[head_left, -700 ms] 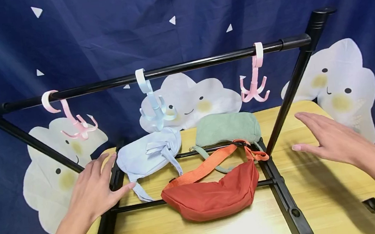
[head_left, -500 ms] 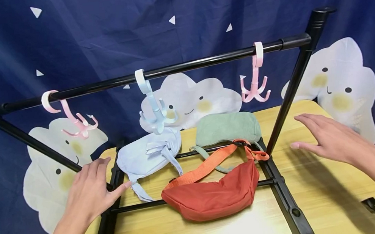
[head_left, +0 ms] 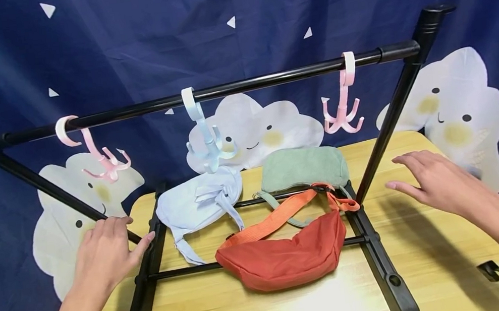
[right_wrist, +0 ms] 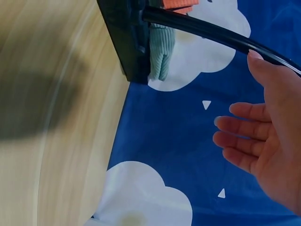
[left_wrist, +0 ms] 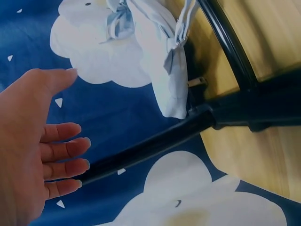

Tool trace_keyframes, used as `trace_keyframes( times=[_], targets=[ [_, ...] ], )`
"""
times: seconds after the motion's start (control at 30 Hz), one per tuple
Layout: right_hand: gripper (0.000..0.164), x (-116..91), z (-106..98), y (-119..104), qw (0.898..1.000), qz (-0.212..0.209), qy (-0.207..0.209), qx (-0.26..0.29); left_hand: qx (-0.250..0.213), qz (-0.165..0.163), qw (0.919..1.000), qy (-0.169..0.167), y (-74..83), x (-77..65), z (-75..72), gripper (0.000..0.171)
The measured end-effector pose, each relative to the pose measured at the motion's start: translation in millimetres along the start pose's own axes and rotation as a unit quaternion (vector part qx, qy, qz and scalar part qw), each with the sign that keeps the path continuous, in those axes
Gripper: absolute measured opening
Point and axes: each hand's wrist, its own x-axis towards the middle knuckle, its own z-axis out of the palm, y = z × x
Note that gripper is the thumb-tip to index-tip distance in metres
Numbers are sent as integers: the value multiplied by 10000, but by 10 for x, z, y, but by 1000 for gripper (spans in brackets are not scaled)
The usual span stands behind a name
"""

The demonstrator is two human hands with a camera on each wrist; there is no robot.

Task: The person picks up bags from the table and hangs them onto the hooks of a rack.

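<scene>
- Light blue bag (head_left: 191, 206): right of and beyond the left hand (head_left: 104, 254), the nearer one; long axis slants away rightward.
- Left fingers relaxed, holding nothing; contact with the rack (head_left: 269, 79) unclear.
- Right hand (head_left: 435, 180) likewise empty.

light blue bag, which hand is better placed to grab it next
Probably the left hand: it is open and much nearer the light blue bag, while the right hand hovers outside the rack's right post.

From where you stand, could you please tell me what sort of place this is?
Probably a home room or small studio, though I cannot be sure: a black rack stands on a light table, and a dark blue curtain with smiling clouds hangs behind them.
</scene>
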Motion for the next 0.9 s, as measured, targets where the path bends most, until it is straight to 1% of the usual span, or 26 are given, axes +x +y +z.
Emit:
trace_keyframes(
  times=[0.1, 0.23, 0.33, 0.4, 0.43, 0.53, 0.63, 0.8, 0.9],
  targets=[
    [61, 21, 9, -15, 9998, -143, 126, -59, 55, 23, 10000, 80, -52, -15, 14, 60],
    [61, 56, 22, -49, 9994, -255, 228, -54, -20, -114, 9999, 63, -112, -42, 23, 49],
    [61, 76, 27, -77, 9996, -237, 176, -50, -96, -213, 9997, 91, -151, -58, 19, 43],
    [60, 85, 26, -96, 9998, -185, 95, -82, -118, -226, 9995, 202, -177, -63, 19, 40],
    [60, 85, 24, -103, 9998, -152, 53, -103, -107, -185, 9993, 309, -192, -62, 19, 39],
    [58, 85, 23, -122, 9998, -126, 10, -142, -19, -71, 9982, 592, -236, -72, 11, 40],
    [58, 88, 40, -133, 9996, -219, 91, -160, 190, -22, 9965, 819, -282, -94, -13, 45],
    [58, 116, 86, -149, 9979, -496, 309, -280, 415, -106, 9935, 1057, -349, -122, -27, 55],
    [59, 143, 108, -162, 9957, -714, 455, -381, 429, -149, 9919, 1188, -387, -125, -6, 61]
  ],
)
